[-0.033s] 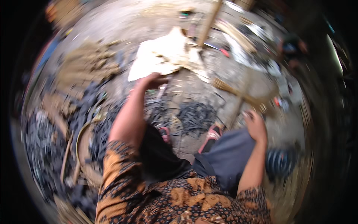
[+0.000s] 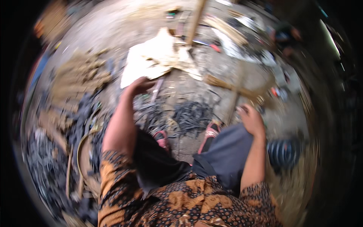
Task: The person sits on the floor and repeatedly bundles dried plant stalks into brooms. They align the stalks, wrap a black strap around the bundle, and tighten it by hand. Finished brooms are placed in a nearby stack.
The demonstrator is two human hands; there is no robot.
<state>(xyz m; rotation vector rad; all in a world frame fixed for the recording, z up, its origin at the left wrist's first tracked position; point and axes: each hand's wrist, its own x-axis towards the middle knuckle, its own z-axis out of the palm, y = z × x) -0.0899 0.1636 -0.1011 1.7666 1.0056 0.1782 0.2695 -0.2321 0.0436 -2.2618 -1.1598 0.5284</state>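
Observation:
My left hand [image 2: 140, 85] is raised in front of my left knee, its fingers stretched toward the right with nothing seen in them. Just beyond it, a bright pale sheet [image 2: 141, 62] lies crumpled on the ground. A narrow strip [image 2: 156, 90] shows beside the fingertips. My right hand [image 2: 251, 120] rests by my right knee, the fingers loosely bent and apart, holding nothing that I can see. Near its fingertips lies a long stick [image 2: 234, 98], crossing a straw-coloured brush or broom [image 2: 223, 82]. Motion blurs both hands somewhat.
Dark strips [image 2: 193, 117] lie heaped before my feet, with more scraps on the left. A brown crumpled pile [image 2: 77, 73] is at the far left. A wooden post [image 2: 196, 22] stands ahead, near a red-handled tool [image 2: 214, 47]. A dark ribbed round object [image 2: 283, 153] sits at my right.
The whole view has shifted slightly, so the ground things appear farther left. Both hands keep nearly the same pose.

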